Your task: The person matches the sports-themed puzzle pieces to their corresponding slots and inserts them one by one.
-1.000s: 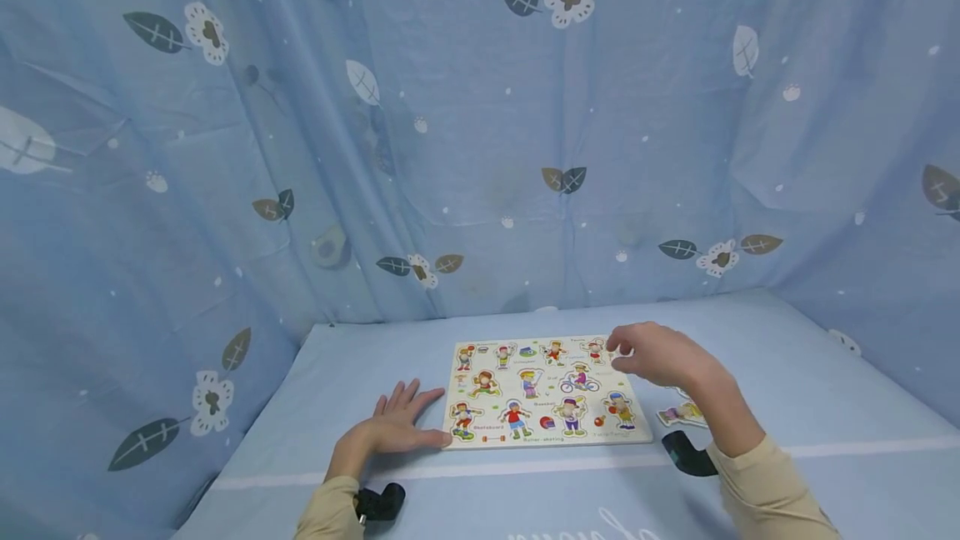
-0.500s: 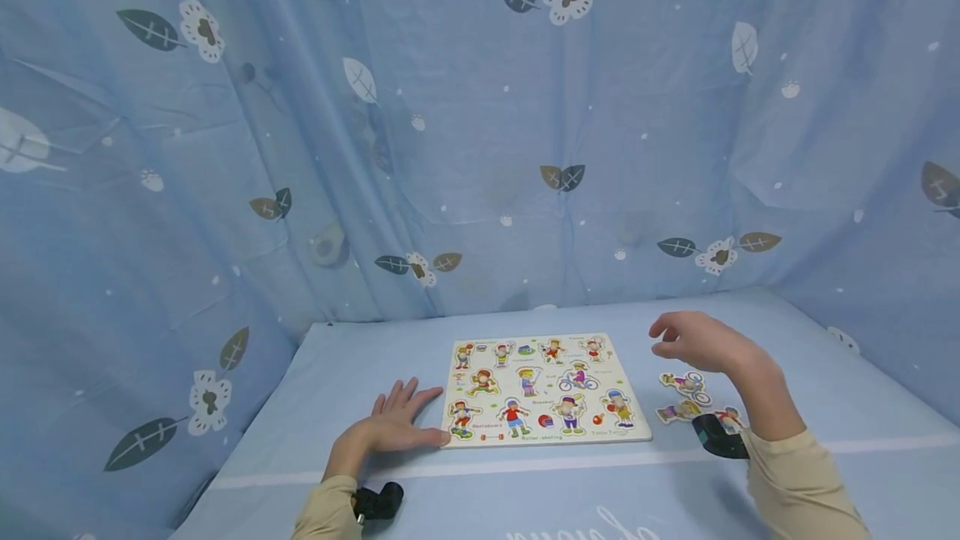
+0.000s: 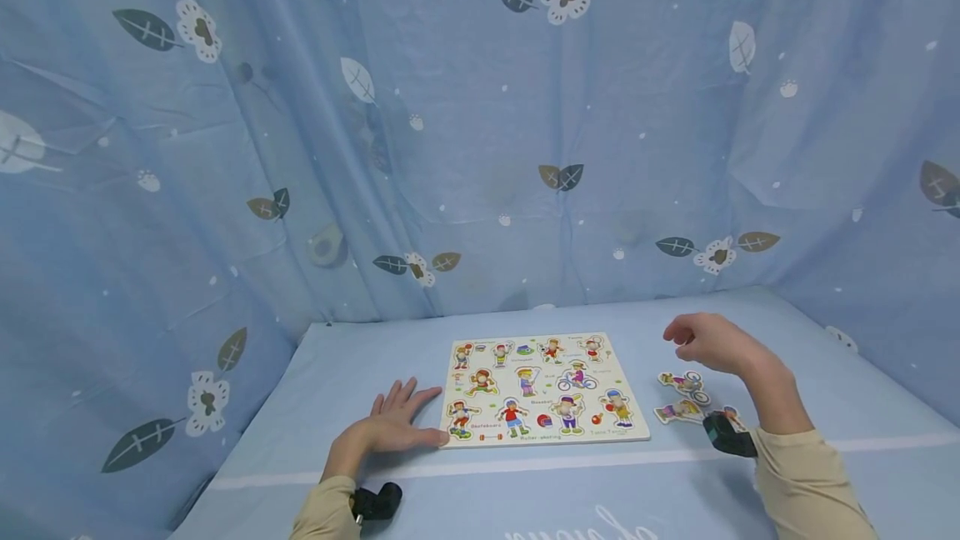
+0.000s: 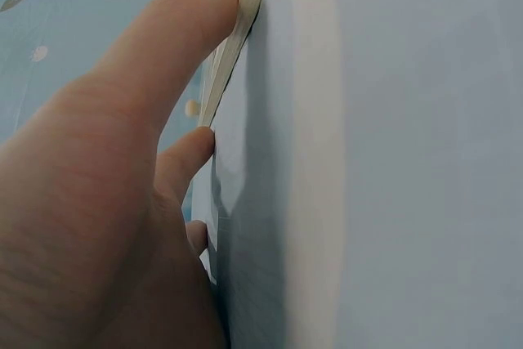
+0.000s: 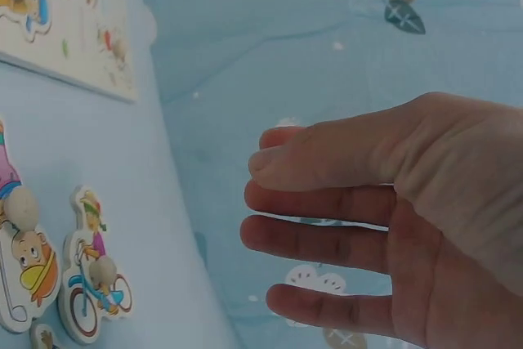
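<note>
Head view: my right hand (image 3: 712, 342) hangs in the air above the right part of the table (image 3: 465, 507), its fingers gently bent and gripping nothing. The right wrist view shows the right thumb (image 5: 327, 153) crossing in front of the index finger (image 5: 280, 132), so I can't tell whether their tips meet; the other fingers stretch out with slim gaps between them.

Three loose puzzle pieces lie below these fingers and, as it looks, on my side of them. Closest is the bicycle piece (image 3: 684, 387): it rests with its long axis roughly left to right, the rider's head toward the board side and the wheels away, its round knob (image 5: 103, 271) uppermost. Just beside it, nearer to me, the golfer piece (image 3: 678, 412) lies almost parallel but turned about, head pointing right. A third piece (image 3: 737, 416) is partly hidden behind the black wrist camera (image 3: 729, 433). My right hand is much the nearer to all three.

The puzzle board (image 3: 506, 386) lies left of my right fingers, long side across, between both hands. My left hand (image 3: 393, 423) has its fingers spread, the left thumb (image 4: 204, 10) touching the board near its close left corner.
</note>
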A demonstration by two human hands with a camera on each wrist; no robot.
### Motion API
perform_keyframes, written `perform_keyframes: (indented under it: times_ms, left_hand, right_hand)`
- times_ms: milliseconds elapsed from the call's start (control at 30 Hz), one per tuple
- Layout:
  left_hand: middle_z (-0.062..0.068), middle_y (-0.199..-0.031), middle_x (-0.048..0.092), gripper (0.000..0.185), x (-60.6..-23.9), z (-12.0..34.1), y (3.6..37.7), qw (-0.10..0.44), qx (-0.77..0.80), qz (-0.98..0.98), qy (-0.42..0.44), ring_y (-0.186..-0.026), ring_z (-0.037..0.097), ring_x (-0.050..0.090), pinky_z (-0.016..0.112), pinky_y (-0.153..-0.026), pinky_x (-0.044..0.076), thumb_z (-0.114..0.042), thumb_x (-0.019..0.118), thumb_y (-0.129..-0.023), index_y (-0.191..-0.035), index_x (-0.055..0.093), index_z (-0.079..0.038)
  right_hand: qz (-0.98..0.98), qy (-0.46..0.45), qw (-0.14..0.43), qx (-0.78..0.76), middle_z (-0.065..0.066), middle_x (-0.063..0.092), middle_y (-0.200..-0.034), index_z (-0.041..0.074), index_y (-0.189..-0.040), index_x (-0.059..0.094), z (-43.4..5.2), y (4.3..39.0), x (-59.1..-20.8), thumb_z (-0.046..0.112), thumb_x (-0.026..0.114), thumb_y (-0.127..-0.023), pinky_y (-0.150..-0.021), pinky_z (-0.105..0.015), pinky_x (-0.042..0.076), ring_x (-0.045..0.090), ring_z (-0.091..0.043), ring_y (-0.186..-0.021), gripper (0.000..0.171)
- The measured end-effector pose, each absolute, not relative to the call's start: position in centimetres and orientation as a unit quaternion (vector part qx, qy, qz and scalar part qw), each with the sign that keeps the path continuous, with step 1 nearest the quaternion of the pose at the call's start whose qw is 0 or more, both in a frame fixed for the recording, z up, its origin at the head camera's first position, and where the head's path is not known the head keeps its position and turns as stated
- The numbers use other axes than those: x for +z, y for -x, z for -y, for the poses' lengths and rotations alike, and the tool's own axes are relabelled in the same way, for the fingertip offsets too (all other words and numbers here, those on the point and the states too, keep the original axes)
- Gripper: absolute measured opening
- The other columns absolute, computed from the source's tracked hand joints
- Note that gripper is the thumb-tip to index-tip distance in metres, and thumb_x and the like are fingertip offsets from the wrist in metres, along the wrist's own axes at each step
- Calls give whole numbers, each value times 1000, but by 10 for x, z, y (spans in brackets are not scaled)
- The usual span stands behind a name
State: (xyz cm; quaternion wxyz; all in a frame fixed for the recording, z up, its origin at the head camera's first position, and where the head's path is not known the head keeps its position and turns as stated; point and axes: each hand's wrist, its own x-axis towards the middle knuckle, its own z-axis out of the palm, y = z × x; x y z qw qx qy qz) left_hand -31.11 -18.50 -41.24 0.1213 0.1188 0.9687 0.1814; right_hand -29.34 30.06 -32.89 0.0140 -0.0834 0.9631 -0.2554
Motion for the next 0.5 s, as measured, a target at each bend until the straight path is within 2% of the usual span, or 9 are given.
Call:
perform_keyframes:
  times_ms: [500]
  left_hand:
    - [21,-163,15,94,-413,183,313,125,182,-969,-112,-151,44,3,65,-118,2,-69,67,-75,-152,39,-23]
  right_hand:
    - [-959,68,44,-273,-24,65,-112,-9,-119,63,-310,306,-355,-1,64,-84,-83,-50,56,63,-31,-96,36]
